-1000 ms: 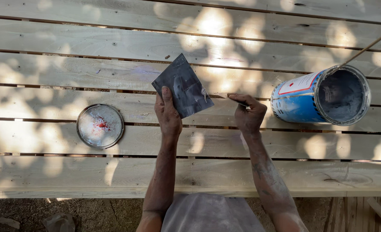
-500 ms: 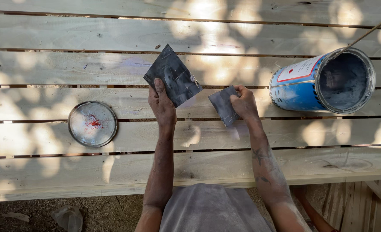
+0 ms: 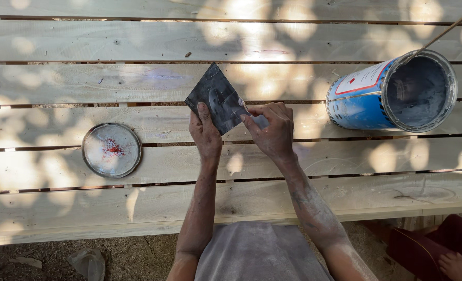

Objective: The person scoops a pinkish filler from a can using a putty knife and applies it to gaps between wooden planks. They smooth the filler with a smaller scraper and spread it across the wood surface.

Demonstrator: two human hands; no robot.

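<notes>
Pale wooden planks [image 3: 59, 83] run crosswise under dappled sunlight, with dark gaps between them. Over the middle planks the person's left hand [image 3: 206, 136] holds up a dark square scraper blade [image 3: 218, 99], thumb pressed on its face and fingers closed behind it, so it stands tilted on one corner. The right hand [image 3: 272, 130] comes in just beside the blade, its fingers pinched on a smaller grey piece [image 3: 259, 121] whose edge meets the blade's lower right side. Well to the right of the blade, a blue paint can [image 3: 366, 96] lies on its side, its grey-coated mouth open. Well to the left of the blade, a round metal lid [image 3: 111, 150] with a red smear lies flat.
</notes>
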